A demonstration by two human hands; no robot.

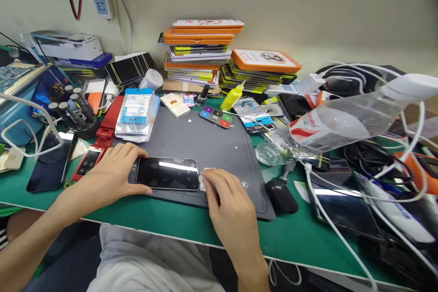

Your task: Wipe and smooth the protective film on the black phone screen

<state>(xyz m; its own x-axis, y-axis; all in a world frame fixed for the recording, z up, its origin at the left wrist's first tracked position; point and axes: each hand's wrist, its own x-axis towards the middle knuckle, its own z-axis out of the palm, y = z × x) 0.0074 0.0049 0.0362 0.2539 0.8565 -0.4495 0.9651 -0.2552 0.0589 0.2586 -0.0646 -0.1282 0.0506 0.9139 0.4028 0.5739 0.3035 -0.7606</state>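
In the head view, we see a phone [167, 174] lying flat, screen up, on a grey mat [205, 141] on the green tabletop [294, 237]. Our left hand [112, 171] rests at the left end of the phone; its grip is clamped on that end, thumb on the near edge and fingers over the far edge. Our right hand [226, 200] is at the right end of the phone, with the fingertips pressing on a small white cloth [202, 180] that touches the corner of the phone. The grip of this hand is together on the cloth.

Just right of the mat lies a black mouse [282, 195]. Behind the mat we see a yellow bottle [232, 96] and stacks of orange boxes [201, 50]. At the right, a clear bottle [345, 123] lies over white cables [342, 237]. At the left stands a holder with screwdrivers [73, 109].
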